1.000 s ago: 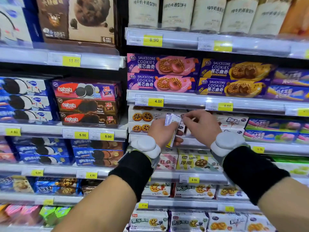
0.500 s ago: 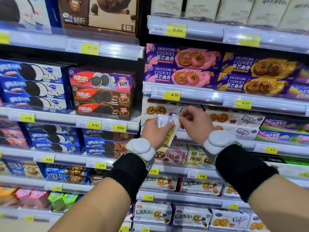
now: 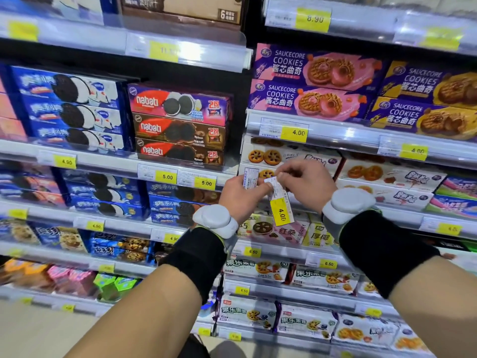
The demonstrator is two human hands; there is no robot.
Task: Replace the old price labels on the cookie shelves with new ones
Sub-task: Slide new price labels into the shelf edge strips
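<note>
Blue and red cookie boxes [image 3: 178,125] are stacked on the left shelves, above yellow 5.00 tags [image 3: 205,183] set in the rail. At centre, a small sheaf of printed labels [image 3: 251,177] is held upright in the closed left hand [image 3: 238,197], in front of the cookie shelves. Just to its right, one loose price label [image 3: 280,205] marked 4.00 is pinched by its top end between the fingers of the right hand [image 3: 305,184] and hangs downward; a matching 4.00 shelf tag [image 3: 294,133] sits in the rail above.
</note>
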